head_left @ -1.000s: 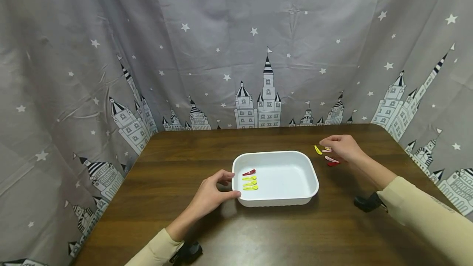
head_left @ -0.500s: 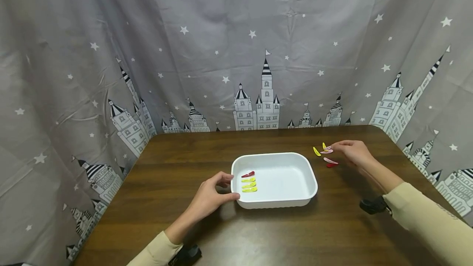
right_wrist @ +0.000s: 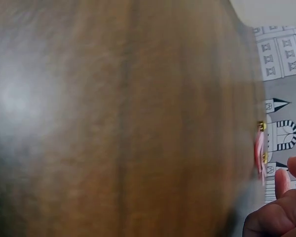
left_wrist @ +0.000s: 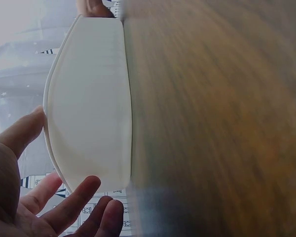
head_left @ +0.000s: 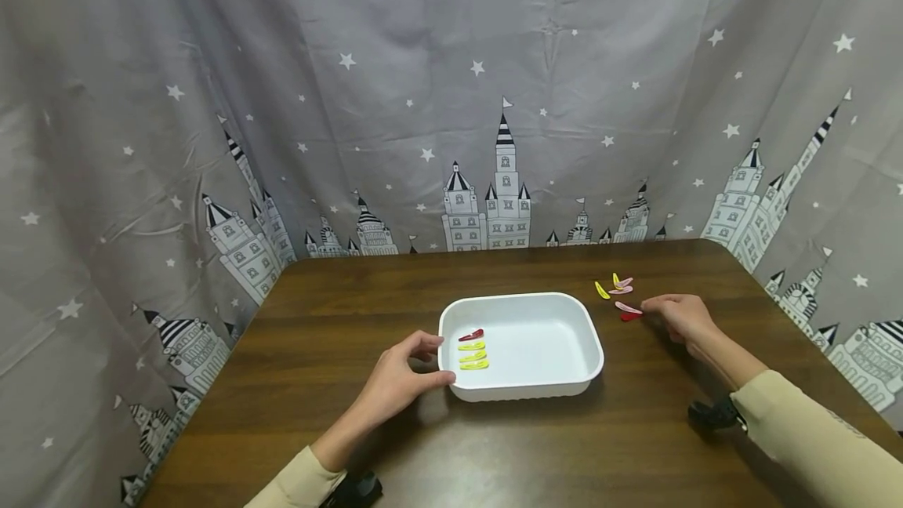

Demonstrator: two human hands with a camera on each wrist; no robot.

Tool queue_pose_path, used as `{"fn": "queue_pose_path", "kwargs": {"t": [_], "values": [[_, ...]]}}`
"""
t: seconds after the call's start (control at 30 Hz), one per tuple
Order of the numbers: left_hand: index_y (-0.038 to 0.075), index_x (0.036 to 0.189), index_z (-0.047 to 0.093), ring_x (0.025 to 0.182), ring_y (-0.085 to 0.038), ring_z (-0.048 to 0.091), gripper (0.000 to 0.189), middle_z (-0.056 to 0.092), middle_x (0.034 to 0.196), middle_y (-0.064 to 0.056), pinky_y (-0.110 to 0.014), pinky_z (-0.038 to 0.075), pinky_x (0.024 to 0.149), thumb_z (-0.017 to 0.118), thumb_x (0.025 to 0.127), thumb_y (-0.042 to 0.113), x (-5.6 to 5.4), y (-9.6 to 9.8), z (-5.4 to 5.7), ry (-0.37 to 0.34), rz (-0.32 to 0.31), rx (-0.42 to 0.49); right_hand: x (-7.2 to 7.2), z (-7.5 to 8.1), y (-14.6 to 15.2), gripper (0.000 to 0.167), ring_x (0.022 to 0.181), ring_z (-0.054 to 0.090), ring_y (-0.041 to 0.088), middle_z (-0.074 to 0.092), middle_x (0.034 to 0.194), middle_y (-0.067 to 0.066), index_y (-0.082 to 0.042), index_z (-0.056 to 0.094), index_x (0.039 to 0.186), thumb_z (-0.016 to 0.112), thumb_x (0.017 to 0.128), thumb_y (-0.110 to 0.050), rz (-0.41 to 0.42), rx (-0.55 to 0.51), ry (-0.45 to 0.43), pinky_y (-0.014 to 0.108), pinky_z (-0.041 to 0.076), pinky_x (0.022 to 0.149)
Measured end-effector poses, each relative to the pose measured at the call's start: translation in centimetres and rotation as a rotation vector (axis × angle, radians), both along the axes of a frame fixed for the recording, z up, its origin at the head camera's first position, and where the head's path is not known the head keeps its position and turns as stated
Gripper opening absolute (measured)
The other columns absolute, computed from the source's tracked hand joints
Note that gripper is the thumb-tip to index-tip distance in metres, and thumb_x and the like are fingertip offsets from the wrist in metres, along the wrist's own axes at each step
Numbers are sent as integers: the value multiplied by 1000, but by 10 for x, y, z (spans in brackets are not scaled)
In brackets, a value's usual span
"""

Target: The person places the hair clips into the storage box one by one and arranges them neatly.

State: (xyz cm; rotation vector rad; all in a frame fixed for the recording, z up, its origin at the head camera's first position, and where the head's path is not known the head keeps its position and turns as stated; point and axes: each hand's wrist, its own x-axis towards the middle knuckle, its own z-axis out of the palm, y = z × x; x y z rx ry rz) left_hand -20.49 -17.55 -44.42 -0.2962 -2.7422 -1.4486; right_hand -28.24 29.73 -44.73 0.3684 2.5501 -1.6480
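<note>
My left hand point(head_left: 395, 379) is at the left end of a white plastic tray point(head_left: 522, 392), its thumb and fingertips on the rim. In the left wrist view the thumb point(left_wrist: 27, 131) touches the tray's edge and the fingers are spread around the corner. Inside the tray, a dark red hair clip point(head_left: 471, 335) lies above three yellow hair clips point(head_left: 474, 364), in a column. My right hand point(head_left: 684, 320) is low over the table, fingertips at the right end of a pink hair clip point(head_left: 627, 307) and a red hair clip point(head_left: 630, 317). Nothing shows lifted in it.
Beyond those two clips, more pink hair clips point(head_left: 621, 291) and two yellow hair clips point(head_left: 602, 290) lie on the brown wooden table point(head_left: 353, 296). A grey curtain point(head_left: 395, 100) with printed castles and stars hangs behind the table's back edge.
My right hand has moved away from the farther yellow and pink clips, toward me and slightly right, to the pink and red clips. The left hand stays at the tray.
</note>
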Motion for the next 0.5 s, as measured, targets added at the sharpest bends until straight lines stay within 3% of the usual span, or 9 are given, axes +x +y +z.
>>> {"fn": "queue_pose_path", "kwargs": {"t": [0.3,0.5], "values": [[22,116,70,99,-16,67,49,73,109,4,-45,50,91,91,72,33,1,-1,-1,0,-1,-3,1,-8,0,23,44,35,7,36,49,-10,-1,74,96,69,90,-23,-20,18,-38,25,35,44],[20,116,70,100,-17,67,49,73,110,4,-47,50,91,91,73,31,0,-1,1,0,-4,-3,2,-8,-1,18,46,37,7,37,50,-10,-9,72,76,69,89,-22,-41,57,-38,25,37,45]]}}
